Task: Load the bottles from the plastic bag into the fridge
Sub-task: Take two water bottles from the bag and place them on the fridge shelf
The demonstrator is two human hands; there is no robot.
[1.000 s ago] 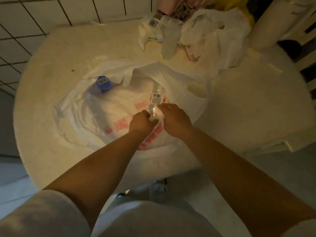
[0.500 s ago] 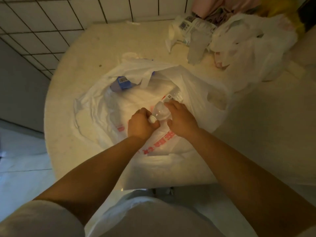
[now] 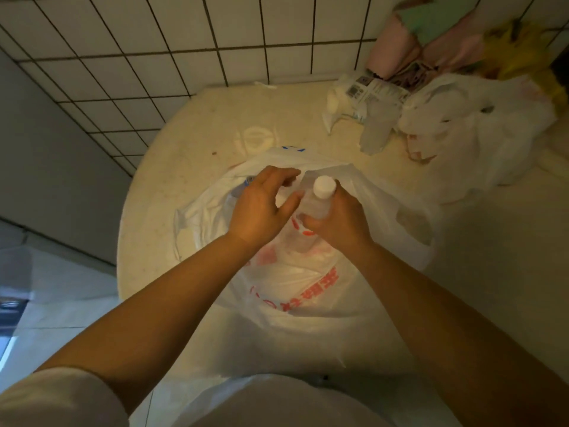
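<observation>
A white plastic bag (image 3: pixel 308 288) with red print lies open on the round cream table (image 3: pixel 191 155). My right hand (image 3: pixel 338 220) grips a clear bottle (image 3: pixel 317 201) with a white cap, held upright above the bag. My left hand (image 3: pixel 261 208) hovers just left of the bottle with fingers spread and loosely bent, holding nothing. A blue-labelled item (image 3: pixel 246 183) peeks out of the bag behind my left hand, mostly hidden.
A second crumpled white bag (image 3: pixel 468 137) and a labelled white package (image 3: pixel 363 94) lie at the table's far right. A tiled wall (image 3: pixel 184 41) rises behind. Pink and yellow cloth (image 3: pixel 446 47) sits in the far corner. Floor shows to the left.
The bottle has come up out of the bag and now stands upright in my right hand. My left hand has let go of it and opened.
</observation>
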